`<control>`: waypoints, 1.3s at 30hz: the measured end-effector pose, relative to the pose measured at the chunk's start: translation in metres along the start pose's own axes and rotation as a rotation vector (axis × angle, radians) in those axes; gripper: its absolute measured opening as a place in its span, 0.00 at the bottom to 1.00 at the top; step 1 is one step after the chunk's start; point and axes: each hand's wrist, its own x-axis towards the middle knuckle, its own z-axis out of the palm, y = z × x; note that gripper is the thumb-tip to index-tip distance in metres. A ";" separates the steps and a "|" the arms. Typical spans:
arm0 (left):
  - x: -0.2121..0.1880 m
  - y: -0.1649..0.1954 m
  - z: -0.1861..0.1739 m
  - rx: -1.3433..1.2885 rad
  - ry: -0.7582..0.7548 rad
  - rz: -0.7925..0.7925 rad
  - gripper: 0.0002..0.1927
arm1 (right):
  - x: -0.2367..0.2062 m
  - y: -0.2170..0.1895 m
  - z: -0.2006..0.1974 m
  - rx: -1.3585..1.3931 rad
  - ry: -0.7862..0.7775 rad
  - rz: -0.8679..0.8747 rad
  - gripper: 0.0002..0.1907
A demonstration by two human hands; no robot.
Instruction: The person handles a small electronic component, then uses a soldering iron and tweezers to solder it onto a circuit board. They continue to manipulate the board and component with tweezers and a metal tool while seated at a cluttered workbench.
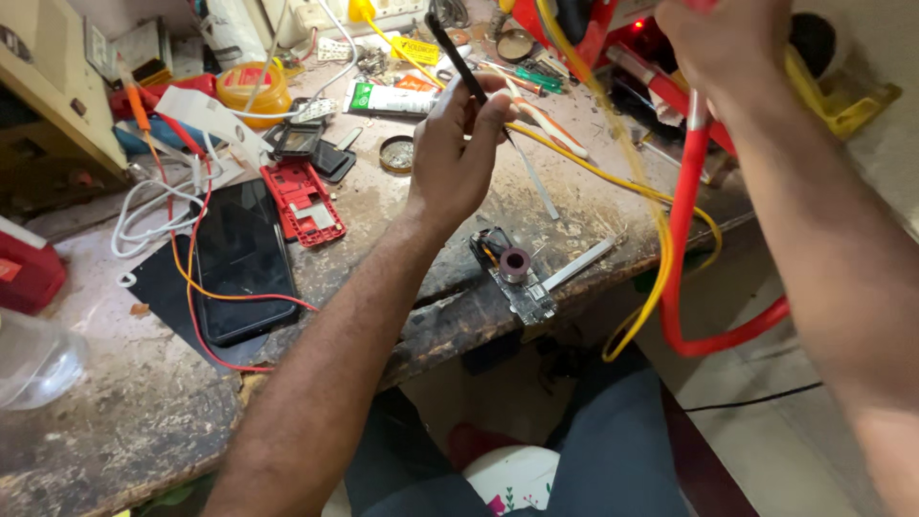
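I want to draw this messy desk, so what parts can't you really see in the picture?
- Right hand, head view: its top is cut off by the picture's upper edge; its grip on the red tube is unclear.
- Black tool in the left hand: its upper tip leaves the frame.
- Clear bottle: cut by the left edge.
- Small circuit board: parts too tiny to tell.

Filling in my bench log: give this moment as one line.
left hand: pinching black tweezers | right hand: gripping red cable | circuit board: at workbench edge | phone: flat
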 end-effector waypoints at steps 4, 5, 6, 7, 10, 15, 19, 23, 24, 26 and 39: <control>-0.001 -0.004 0.000 0.020 -0.082 -0.034 0.17 | -0.035 0.046 -0.033 0.538 -0.097 -0.121 0.24; -0.001 -0.005 0.000 -0.052 -0.139 -0.003 0.16 | -0.049 0.058 -0.042 0.570 -0.080 0.006 0.26; -0.001 -0.006 0.000 -0.123 -0.197 0.029 0.16 | -0.068 0.072 -0.052 0.601 -0.062 0.133 0.28; -0.001 -0.008 0.001 -0.196 -0.254 0.060 0.16 | -0.088 0.084 -0.059 0.632 -0.076 0.096 0.25; -0.003 -0.010 0.004 -0.330 -0.449 -0.024 0.15 | -0.150 0.117 -0.065 0.597 -0.084 0.068 0.12; -0.013 -0.005 -0.002 -0.329 -0.593 -0.112 0.14 | -0.255 0.144 -0.055 0.446 -0.126 0.170 0.17; -0.031 0.002 -0.021 -0.219 -0.639 -0.222 0.13 | -0.294 0.153 -0.034 0.503 -0.081 0.158 0.31; -0.040 0.003 -0.034 -0.362 -0.716 -0.217 0.11 | -0.313 0.152 -0.005 0.549 -0.149 0.266 0.28; -0.042 0.003 -0.036 -0.405 -0.744 -0.233 0.11 | -0.317 0.148 0.005 0.489 -0.151 0.284 0.27; -0.043 0.002 -0.038 -0.464 -0.775 -0.250 0.12 | -0.326 0.135 0.020 0.384 -0.176 0.355 0.26; -0.045 -0.008 -0.040 -0.464 -0.769 -0.342 0.10 | -0.291 0.062 0.091 0.642 -0.140 0.285 0.14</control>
